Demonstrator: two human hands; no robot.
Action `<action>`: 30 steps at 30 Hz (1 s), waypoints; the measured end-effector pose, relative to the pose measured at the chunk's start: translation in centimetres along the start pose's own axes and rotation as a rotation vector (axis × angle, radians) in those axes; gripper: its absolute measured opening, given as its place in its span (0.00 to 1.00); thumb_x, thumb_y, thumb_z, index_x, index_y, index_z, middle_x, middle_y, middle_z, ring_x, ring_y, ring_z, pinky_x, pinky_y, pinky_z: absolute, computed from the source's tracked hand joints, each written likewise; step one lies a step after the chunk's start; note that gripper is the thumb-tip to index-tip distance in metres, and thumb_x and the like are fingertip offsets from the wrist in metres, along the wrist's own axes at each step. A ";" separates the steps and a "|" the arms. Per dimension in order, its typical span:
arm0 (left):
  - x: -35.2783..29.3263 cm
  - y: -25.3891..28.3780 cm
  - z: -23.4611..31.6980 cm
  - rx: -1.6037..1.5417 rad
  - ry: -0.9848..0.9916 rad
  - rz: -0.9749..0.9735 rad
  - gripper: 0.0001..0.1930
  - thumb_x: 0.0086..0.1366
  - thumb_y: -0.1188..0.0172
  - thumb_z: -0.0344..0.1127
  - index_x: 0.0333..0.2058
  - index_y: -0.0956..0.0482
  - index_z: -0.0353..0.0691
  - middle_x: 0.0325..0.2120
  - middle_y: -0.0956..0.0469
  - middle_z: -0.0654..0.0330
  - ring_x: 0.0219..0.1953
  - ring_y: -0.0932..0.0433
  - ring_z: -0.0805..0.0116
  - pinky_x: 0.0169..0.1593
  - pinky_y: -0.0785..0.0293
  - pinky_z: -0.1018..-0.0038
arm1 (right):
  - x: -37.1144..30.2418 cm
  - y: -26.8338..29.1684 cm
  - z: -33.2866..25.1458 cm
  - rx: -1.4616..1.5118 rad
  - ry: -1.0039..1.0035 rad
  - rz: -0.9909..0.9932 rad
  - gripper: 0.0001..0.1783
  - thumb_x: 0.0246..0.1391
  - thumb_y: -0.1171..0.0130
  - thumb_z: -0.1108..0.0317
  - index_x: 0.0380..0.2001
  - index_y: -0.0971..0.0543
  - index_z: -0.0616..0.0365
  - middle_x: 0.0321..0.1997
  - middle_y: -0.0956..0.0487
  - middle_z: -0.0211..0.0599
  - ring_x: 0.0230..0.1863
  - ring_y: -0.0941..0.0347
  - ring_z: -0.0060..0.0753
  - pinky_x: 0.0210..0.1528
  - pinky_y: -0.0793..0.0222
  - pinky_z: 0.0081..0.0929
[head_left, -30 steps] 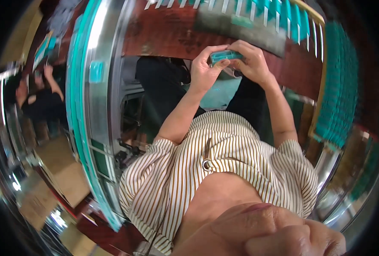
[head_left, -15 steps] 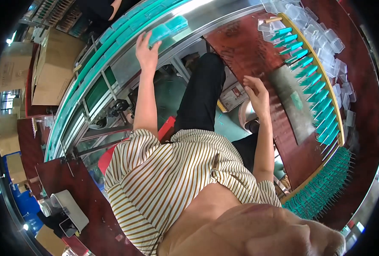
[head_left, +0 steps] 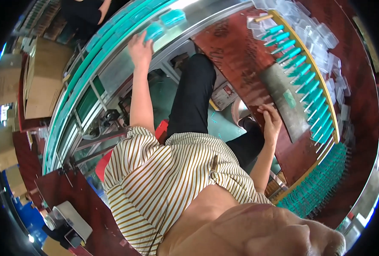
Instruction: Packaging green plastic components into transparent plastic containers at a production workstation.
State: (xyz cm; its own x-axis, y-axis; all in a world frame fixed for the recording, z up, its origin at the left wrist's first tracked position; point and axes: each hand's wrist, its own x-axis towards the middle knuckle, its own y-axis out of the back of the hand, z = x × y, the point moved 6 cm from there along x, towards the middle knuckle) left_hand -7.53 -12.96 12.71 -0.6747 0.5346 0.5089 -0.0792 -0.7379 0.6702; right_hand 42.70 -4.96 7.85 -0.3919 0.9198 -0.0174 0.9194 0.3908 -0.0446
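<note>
Our left hand (head_left: 140, 50) is hovering at the metal rail (head_left: 200, 16) with its fingers loosely spread, about half open, and we are seeing nothing gripped in it. In the head view, the only one we are having, its fingertips are pointing at the nearer teal box (head_left: 153, 32), which is sitting on this rail; we cannot tell whether they are touching it or are just beside it. A second teal box (head_left: 172, 18) is lying near it, farther along the rail.

We are judging the nearer box to be light and stiff, probably of thin, smooth plastic, so it may be slippery under dry fingers and may crack if we are squeezing hard. For taking hold, we are preferring two opposite side walls, thumb on one and fingers on the other, with gentle pressure, leaving the top free.

Our right hand (head_left: 270, 121) is resting or hanging at the red-brown tabletop (head_left: 223, 47), beside the grey plate (head_left: 279, 83). Its fingers are partly curled; we are seeing no object there, but we cannot tell what the palm is hiding. Beyond the plate, a yellow rack (head_left: 336, 133) is carrying teal pieces, and clear plastic boxes (head_left: 326, 38) are lying behind it.
</note>
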 end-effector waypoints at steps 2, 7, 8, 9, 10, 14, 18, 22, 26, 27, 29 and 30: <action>0.3 0.2 1.7 0.141 -0.185 0.008 0.21 0.52 0.39 0.37 0.47 0.27 0.44 0.47 0.31 0.48 0.49 0.35 0.51 0.51 0.36 0.64 | 0.2 -0.9 0.0 0.009 -0.003 -0.018 0.10 0.53 0.53 0.79 0.39 0.27 0.67 0.38 0.25 0.37 0.40 0.28 0.28 0.47 0.35 0.22; -0.8 -1.0 8.6 0.476 -0.203 0.308 0.16 0.53 0.41 0.35 0.42 0.25 0.41 0.43 0.28 0.50 0.46 0.32 0.52 0.48 0.34 0.64 | -0.9 0.9 -0.3 -0.057 -0.009 0.071 0.10 0.53 0.52 0.79 0.38 0.26 0.67 0.37 0.25 0.36 0.40 0.28 0.27 0.46 0.35 0.22; -0.1 -2.9 10.3 0.445 -0.224 0.310 0.16 0.53 0.41 0.35 0.42 0.25 0.41 0.43 0.28 0.50 0.46 0.32 0.52 0.48 0.34 0.64 | -1.2 1.3 -0.4 -0.073 -0.009 0.084 0.10 0.53 0.52 0.79 0.38 0.26 0.67 0.36 0.25 0.36 0.39 0.28 0.27 0.46 0.35 0.22; 0.9 -4.4 12.3 0.124 -0.331 0.208 0.14 0.53 0.42 0.35 0.40 0.24 0.41 0.40 0.27 0.52 0.44 0.31 0.52 0.47 0.34 0.63 | -1.3 1.6 -0.7 -0.065 0.009 0.103 0.10 0.53 0.52 0.79 0.38 0.26 0.67 0.36 0.25 0.36 0.39 0.28 0.27 0.46 0.35 0.22; 1.4 -6.4 14.6 -0.200 -0.430 0.093 0.12 0.53 0.42 0.34 0.38 0.24 0.40 0.37 0.26 0.53 0.42 0.30 0.53 0.45 0.33 0.63 | -1.7 2.4 -0.8 -0.072 -0.005 0.143 0.09 0.53 0.52 0.79 0.38 0.26 0.67 0.35 0.25 0.36 0.39 0.28 0.26 0.46 0.36 0.22; 6.3 -19.7 25.6 -0.400 -0.594 -0.179 0.11 0.55 0.48 0.31 0.37 0.24 0.43 0.37 0.26 0.53 0.43 0.29 0.54 0.45 0.32 0.63 | -3.6 5.9 -1.4 -0.108 -0.020 0.266 0.09 0.52 0.52 0.79 0.36 0.26 0.67 0.33 0.25 0.34 0.38 0.29 0.25 0.45 0.36 0.20; 10.7 -29.3 33.6 -0.085 -0.828 -0.172 0.12 0.57 0.53 0.31 0.37 0.24 0.43 0.41 0.27 0.54 0.47 0.32 0.55 0.47 0.33 0.62 | -4.7 7.5 -1.8 -0.167 -0.017 0.338 0.08 0.51 0.53 0.81 0.34 0.26 0.68 0.32 0.25 0.34 0.37 0.30 0.23 0.43 0.36 0.19; 10.8 -34.5 37.0 -0.029 -1.096 -0.188 0.12 0.58 0.57 0.33 0.36 0.24 0.43 0.44 0.29 0.54 0.49 0.34 0.55 0.49 0.34 0.61 | -5.0 7.6 -2.1 -0.135 -0.094 0.403 0.07 0.51 0.53 0.82 0.32 0.26 0.68 0.31 0.25 0.34 0.35 0.29 0.23 0.41 0.35 0.19; 9.8 -35.2 37.8 0.108 -1.144 -0.361 0.11 0.58 0.56 0.33 0.33 0.24 0.43 0.40 0.27 0.55 0.49 0.33 0.55 0.47 0.34 0.59 | -5.7 8.0 -0.8 -0.021 -0.112 0.447 0.07 0.51 0.53 0.81 0.31 0.25 0.69 0.30 0.25 0.35 0.35 0.28 0.23 0.40 0.33 0.20; 8.9 -35.1 38.5 0.273 -1.162 -0.418 0.11 0.58 0.56 0.34 0.33 0.24 0.43 0.37 0.26 0.54 0.48 0.32 0.55 0.46 0.34 0.60 | -6.0 8.3 -0.2 0.001 -0.104 0.479 0.07 0.51 0.53 0.81 0.31 0.25 0.69 0.30 0.25 0.35 0.35 0.28 0.23 0.40 0.33 0.20; 9.5 -33.6 36.5 0.246 -1.123 -0.439 0.10 0.58 0.55 0.35 0.34 0.24 0.44 0.35 0.26 0.54 0.47 0.31 0.55 0.44 0.33 0.60 | -5.9 8.2 -0.9 -0.008 -0.113 0.449 0.06 0.51 0.53 0.81 0.31 0.26 0.69 0.30 0.24 0.36 0.34 0.28 0.23 0.40 0.32 0.21; 9.9 -33.1 35.8 0.232 -1.086 -0.460 0.09 0.57 0.53 0.35 0.34 0.25 0.45 0.32 0.25 0.54 0.45 0.29 0.54 0.42 0.31 0.60 | -6.1 8.2 -1.0 -0.004 -0.118 0.440 0.06 0.51 0.52 0.81 0.31 0.26 0.69 0.30 0.24 0.36 0.34 0.28 0.23 0.40 0.32 0.21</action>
State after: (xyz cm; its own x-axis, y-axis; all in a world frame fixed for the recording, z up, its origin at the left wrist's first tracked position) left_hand 14.71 31.55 14.90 0.3616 0.8787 0.3117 0.0585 -0.3551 0.9330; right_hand 52.60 -7.33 8.61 0.0347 0.9884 -0.1477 0.9994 -0.0355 -0.0034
